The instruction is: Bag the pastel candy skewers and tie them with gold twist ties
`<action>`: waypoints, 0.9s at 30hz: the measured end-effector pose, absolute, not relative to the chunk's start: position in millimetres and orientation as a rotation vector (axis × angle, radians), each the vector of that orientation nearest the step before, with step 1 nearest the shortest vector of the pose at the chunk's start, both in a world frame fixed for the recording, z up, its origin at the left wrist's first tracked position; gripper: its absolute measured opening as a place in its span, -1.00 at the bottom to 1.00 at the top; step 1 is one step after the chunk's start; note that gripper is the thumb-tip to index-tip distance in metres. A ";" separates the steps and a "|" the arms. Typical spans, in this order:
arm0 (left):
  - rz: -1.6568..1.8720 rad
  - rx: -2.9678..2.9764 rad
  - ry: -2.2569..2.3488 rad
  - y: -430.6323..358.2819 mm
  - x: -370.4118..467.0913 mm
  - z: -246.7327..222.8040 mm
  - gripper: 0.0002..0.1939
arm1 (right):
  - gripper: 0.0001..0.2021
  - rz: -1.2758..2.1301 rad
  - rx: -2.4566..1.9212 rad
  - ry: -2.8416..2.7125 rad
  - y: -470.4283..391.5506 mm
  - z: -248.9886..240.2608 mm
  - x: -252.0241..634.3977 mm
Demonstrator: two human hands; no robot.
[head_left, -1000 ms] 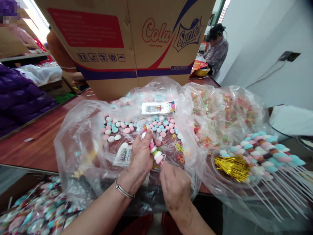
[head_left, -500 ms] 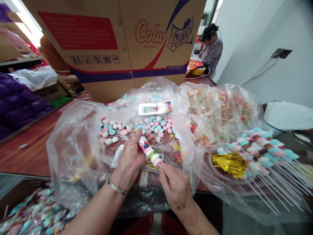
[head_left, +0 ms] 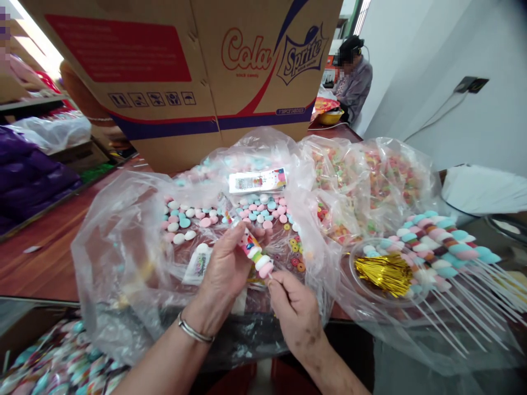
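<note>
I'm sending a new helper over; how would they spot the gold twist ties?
From the big Cola and Sprite carton, come nearer and right to the clear tub beside the stacked candy sticks. The gold twist ties fan out inside it, the only metallic-gold bundle.

Candy skewer [head_left: 260, 261] — pink, white, green pieces — tilted, its upper part in a printed wrapper [head_left: 247, 241].

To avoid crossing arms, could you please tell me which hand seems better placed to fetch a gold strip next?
Probably the right hand: it is nearer the gold strips and pinches only the stick, while the left hand supports the candy.
</note>
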State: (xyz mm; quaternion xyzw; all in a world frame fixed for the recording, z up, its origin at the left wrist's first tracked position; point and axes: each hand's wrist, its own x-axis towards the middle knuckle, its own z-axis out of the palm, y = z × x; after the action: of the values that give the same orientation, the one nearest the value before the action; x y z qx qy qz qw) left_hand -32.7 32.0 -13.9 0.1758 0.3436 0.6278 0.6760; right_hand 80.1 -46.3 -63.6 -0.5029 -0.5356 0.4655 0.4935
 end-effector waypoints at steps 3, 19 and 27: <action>1.383 0.362 0.661 42.4 -49.6 -14.6 -0.69 | -0.77 1.101 -1.215 -1.346 -46.7 -61.6 89.4; 1.495 0.183 0.498 58.0 -46.6 -10.4 -0.67 | -0.74 0.762 -1.256 -1.587 -42.8 -62.9 84.4; 1.539 0.181 0.651 58.6 -39.3 -16.7 -0.63 | -0.81 -0.296 -1.218 -1.822 -37.3 -62.5 80.8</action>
State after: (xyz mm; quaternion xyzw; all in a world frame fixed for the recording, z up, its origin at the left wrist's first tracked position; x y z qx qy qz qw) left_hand -39.3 58.6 -16.7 0.0801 0.2884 0.6821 0.6672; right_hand 80.8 -37.3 -62.5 -0.4921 -0.7365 -0.1196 0.4484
